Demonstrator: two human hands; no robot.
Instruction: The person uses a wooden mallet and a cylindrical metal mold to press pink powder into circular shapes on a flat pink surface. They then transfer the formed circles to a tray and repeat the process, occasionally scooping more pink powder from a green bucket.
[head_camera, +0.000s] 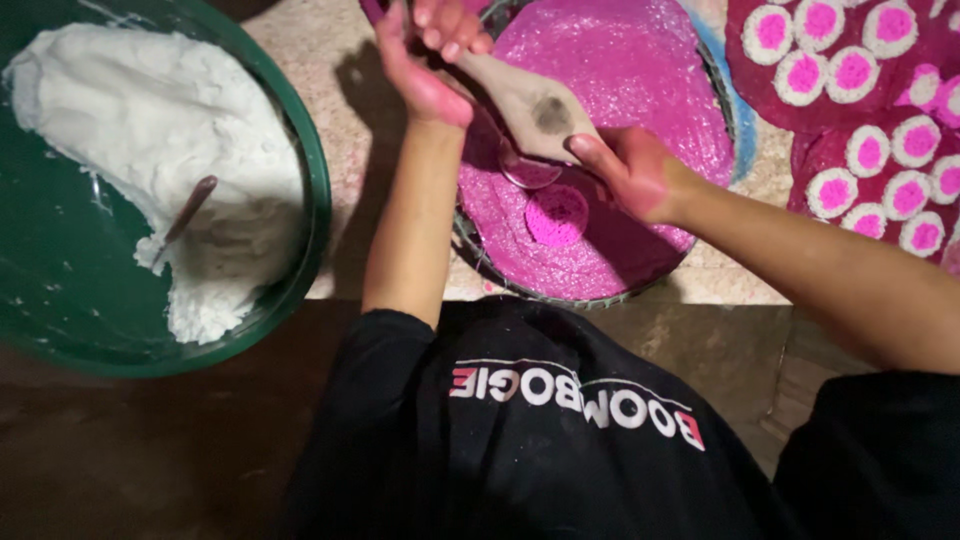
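Hands, two: left hand (432, 55); right hand (630, 172); one wooden mould (528, 100) between.

No packages, signs or screens are seen. Only a white and red printed logo (577, 400) is shown, at lower centre on a black shirt (520, 470).

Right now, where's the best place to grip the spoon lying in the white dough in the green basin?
Probably the spoon handle's upper end, which sticks free up and to the right above the white dough. Come from above; its lower end is buried in dough near the green basin floor.
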